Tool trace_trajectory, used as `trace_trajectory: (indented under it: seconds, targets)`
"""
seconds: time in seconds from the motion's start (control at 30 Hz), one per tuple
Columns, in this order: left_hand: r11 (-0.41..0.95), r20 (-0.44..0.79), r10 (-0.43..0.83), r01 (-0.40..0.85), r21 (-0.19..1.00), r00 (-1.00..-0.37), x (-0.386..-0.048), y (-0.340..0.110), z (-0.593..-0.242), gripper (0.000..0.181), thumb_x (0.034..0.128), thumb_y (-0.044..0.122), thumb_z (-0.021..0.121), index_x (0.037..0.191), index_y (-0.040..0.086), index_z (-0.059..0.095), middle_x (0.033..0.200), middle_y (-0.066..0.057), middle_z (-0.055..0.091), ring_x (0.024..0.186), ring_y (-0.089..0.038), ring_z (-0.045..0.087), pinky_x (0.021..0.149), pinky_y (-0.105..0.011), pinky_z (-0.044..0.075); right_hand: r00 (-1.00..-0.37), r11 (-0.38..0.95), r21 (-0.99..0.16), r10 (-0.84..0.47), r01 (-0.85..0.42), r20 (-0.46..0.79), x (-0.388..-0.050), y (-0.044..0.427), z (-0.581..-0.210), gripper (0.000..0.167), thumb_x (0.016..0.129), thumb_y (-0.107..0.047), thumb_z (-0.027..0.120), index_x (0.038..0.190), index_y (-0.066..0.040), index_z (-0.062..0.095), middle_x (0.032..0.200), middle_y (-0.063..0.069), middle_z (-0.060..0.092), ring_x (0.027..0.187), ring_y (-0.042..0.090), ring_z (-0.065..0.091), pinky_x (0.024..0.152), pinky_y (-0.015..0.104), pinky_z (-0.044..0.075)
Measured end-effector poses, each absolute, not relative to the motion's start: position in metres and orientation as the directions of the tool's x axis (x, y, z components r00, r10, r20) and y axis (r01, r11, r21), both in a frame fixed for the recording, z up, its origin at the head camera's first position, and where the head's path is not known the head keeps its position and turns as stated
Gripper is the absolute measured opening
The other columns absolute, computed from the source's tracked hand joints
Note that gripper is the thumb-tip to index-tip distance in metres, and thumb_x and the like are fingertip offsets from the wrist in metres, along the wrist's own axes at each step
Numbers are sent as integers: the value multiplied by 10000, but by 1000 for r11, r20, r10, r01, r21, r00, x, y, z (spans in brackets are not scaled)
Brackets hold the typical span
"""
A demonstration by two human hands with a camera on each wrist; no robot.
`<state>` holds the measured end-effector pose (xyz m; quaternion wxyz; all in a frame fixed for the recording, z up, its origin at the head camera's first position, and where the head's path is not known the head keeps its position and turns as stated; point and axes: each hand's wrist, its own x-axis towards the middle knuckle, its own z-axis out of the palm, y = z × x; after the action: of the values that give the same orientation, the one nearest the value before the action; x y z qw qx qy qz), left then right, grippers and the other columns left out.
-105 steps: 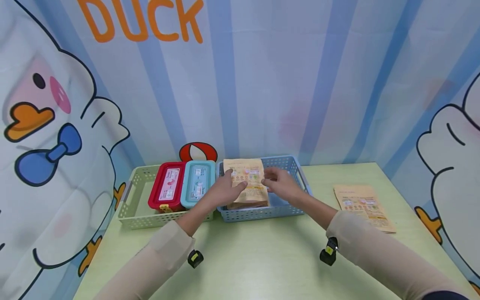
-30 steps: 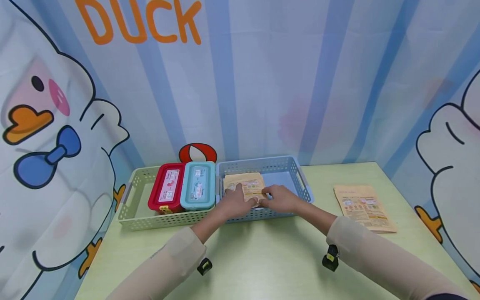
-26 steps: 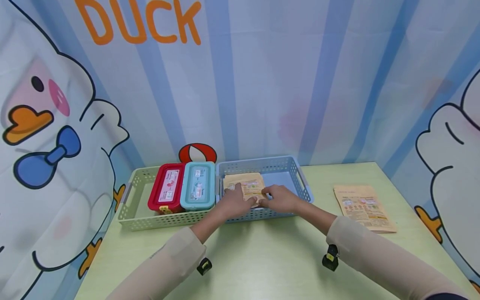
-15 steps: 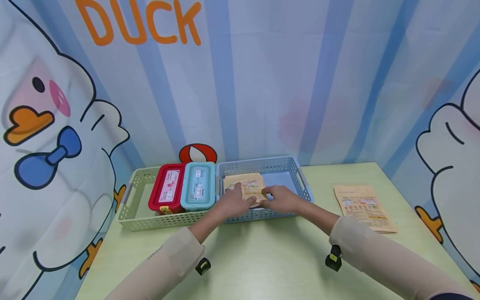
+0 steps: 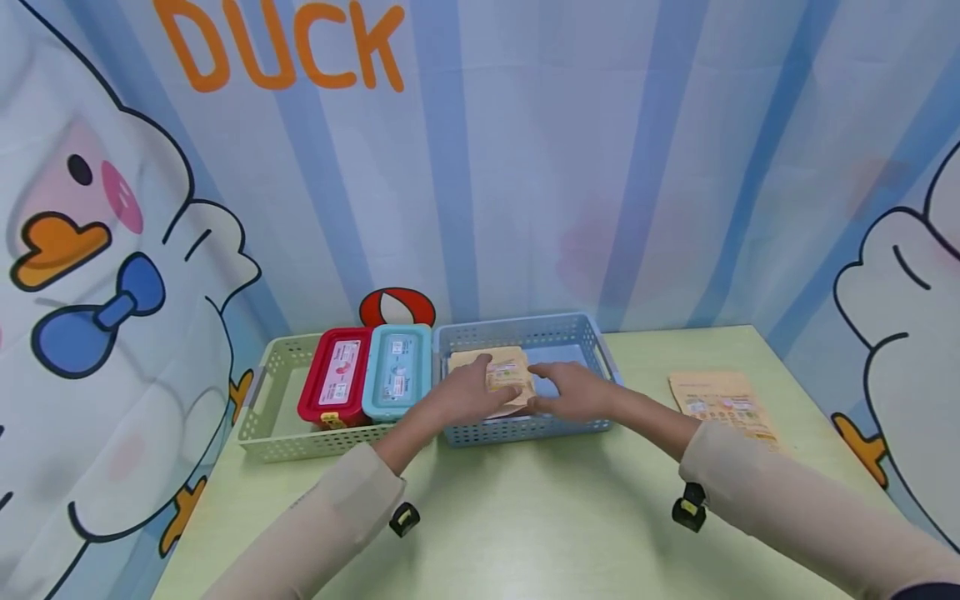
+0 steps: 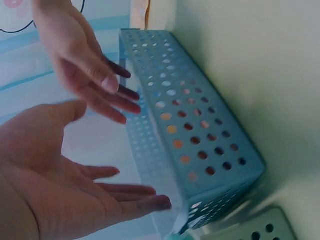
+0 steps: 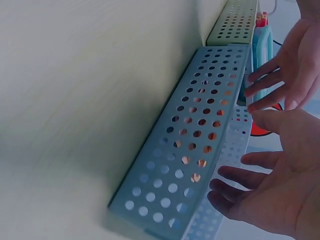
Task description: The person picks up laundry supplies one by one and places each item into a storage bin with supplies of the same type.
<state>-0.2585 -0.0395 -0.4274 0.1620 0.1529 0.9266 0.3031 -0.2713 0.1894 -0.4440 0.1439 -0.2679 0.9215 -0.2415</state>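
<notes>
A printed kraft paper packet [image 5: 507, 367] lies flat in the left part of the blue perforated basket [image 5: 540, 430], with more paper showing under it. My left hand [image 5: 467, 393] is over the packet's near left side, and my right hand [image 5: 576, 392] is at its right side. Both wrist views show the two hands with fingers loosely extended above the basket rim, gripping nothing: the left hand [image 6: 60, 185] in its own view, the right hand [image 7: 280, 175] in the other. Whether a fingertip still touches the packet I cannot tell.
Left of the blue basket stands a green basket [image 5: 285, 446] holding a red box [image 5: 337, 375] and a teal box [image 5: 396, 371], side by side. Another kraft packet [image 5: 720, 400] lies on the table at right, partly covered by the right sleeve. A printed curtain hangs behind.
Since the earliest frame the packet has gone from raised above the basket to lying in it. In the last half second the hands have loosened and lifted slightly, the right moving rightward.
</notes>
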Motion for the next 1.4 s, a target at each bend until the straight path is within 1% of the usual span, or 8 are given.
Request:
trace_trajectory:
  seconds: [0.2,0.4,0.57,0.63,0.83,1.1,1.23,1.4]
  targets:
    - [777,-229,428,227,588,-874,-262,-44,-414,894,1020,575,617,1669,63,277,1552,-214,518,1362,-385,552,1095,-588,472,-774,730,-462,-619,-503,-135,-267,199,-427,673,1075,-314,609,1578,81,399,1559,272,497,1438,468,473,1151,622,409]
    - [773,-199,483,309,555,-853,-268,-48,-406,908,1005,599,630,1674,93,283,1578,-165,505,1385,-353,537,1112,-576,466,-786,756,-388,-608,-528,-114,-263,209,-414,746,1058,-388,636,1619,23,366,1615,277,418,1488,505,382,1158,679,362]
    - [764,-171,529,379,521,-831,-272,-50,-401,933,989,613,653,1691,138,263,1684,-141,365,1537,-372,359,1178,-633,373,-798,767,-351,-597,-537,-81,-259,219,-406,768,1048,-399,655,1632,0,357,1623,295,391,1488,531,362,1131,730,355]
    - [769,-159,539,407,492,-827,-274,-51,-401,942,977,634,657,1692,161,268,1710,-133,313,1555,-378,321,1186,-644,355,-801,769,-343,-594,-540,-71,-258,223,-403,778,1042,-412,664,1633,-5,361,1622,299,389,1480,541,367,1114,739,367]
    - [781,-99,545,461,420,-833,-281,-56,-405,982,948,708,632,1703,213,246,1748,-120,202,1552,-377,324,1177,-635,377,-809,774,-297,-588,-559,-12,-258,235,-400,863,1002,-509,696,1648,-50,356,1640,297,362,1484,549,357,1093,757,371]
    - [798,33,551,538,273,-834,-292,-64,-412,1002,944,789,525,1719,260,174,1774,-81,128,1604,-350,201,1215,-648,302,-820,794,-217,-567,-569,77,-260,247,-392,929,963,-612,695,1663,-107,349,1675,258,323,1504,521,346,1096,791,328]
    - [803,63,538,534,266,-840,-295,-66,-413,980,961,756,528,1719,245,176,1775,-96,123,1618,-350,149,1234,-661,245,-835,807,-219,-541,-548,94,-259,253,-390,943,958,-608,701,1667,-103,337,1688,253,299,1515,518,324,1121,790,297]
    - [810,66,524,521,269,-849,-297,-67,-418,998,954,777,506,1721,240,160,1775,-101,116,1622,-356,126,1233,-670,236,-839,808,-229,-533,-542,105,-257,258,-390,947,964,-603,697,1670,-94,322,1689,265,287,1521,527,303,1130,784,288]
